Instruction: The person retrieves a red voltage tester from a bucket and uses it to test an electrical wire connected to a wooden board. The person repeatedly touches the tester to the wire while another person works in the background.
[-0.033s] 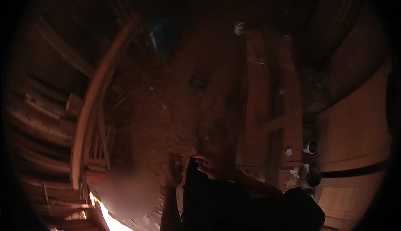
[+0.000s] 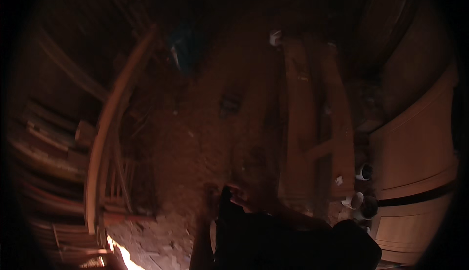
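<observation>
My right hand (image 2: 243, 197) is in front of my dark clothing (image 2: 293, 240), low in the middle of the view. Its fingers point left and look loosely bent and apart, with no object visible in them. Beside it on the left, my left hand (image 2: 211, 194) hangs over the brown ground (image 2: 195, 157). Dim light and motion blur hide its fingers, so whether it holds anything is unclear. Nearest to my right hand is a long wooden frame (image 2: 299, 138) made of two boards joined by a crosspiece.
A long timber beam (image 2: 105, 128) runs along the left, with stacked wood (image 2: 53, 148) behind it. Large flat panels (image 2: 415, 148) and several small pots (image 2: 354, 200) stand on the right. A blue-green thing (image 2: 183, 50) lies far ahead. Bright light (image 2: 119, 253) enters at lower left.
A pale, round, blurred patch at the lower left is gone, and ground strewn with debris shows there now. The view has shifted slightly. My hands remain at nearly the same place.
</observation>
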Action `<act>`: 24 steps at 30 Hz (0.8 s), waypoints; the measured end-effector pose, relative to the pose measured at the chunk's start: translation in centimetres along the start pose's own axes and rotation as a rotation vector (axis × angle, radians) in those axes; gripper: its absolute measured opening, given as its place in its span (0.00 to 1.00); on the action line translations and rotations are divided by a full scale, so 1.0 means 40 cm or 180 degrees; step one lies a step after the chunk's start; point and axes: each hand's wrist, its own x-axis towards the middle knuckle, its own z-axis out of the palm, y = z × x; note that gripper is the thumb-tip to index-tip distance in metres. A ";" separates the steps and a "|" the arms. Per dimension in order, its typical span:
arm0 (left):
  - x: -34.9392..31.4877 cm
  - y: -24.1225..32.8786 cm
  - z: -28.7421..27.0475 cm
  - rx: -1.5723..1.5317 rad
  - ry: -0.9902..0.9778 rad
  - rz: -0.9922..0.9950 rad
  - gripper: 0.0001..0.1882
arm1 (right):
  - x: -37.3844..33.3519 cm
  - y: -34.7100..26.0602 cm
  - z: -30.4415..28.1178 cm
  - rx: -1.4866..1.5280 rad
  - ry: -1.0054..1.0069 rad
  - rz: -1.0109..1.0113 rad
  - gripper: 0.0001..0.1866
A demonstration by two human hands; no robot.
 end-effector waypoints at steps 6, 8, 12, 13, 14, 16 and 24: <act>0.558 0.258 0.048 0.0256 -0.1919 0.0033 0.17 | 0.336 -0.073 -0.234 -0.0492 0.1102 0.0997 0.13; 0.674 0.278 0.009 0.1393 -0.2291 0.0474 0.16 | 0.418 -0.095 -0.260 -0.0490 0.1612 0.1145 0.11; 0.926 0.260 0.027 0.1992 -0.2125 0.0720 0.13 | 0.582 -0.039 -0.418 -0.0698 0.2323 0.0995 0.12; 0.966 0.250 0.036 0.2023 -0.2152 0.0728 0.14 | 0.600 -0.031 -0.453 -0.0667 0.2239 0.1014 0.12; 1.025 0.265 0.048 0.2054 -0.2217 0.0743 0.14 | 0.638 -0.057 -0.505 -0.0630 0.2190 0.1044 0.12; 1.148 0.273 0.059 0.2054 -0.2315 0.0805 0.14 | 0.702 -0.024 -0.595 -0.0536 0.2092 0.0993 0.11; 1.767 0.224 0.069 0.1397 -0.2768 0.0308 0.18 | 1.091 0.105 -1.133 -0.0496 0.1294 -0.0232 0.07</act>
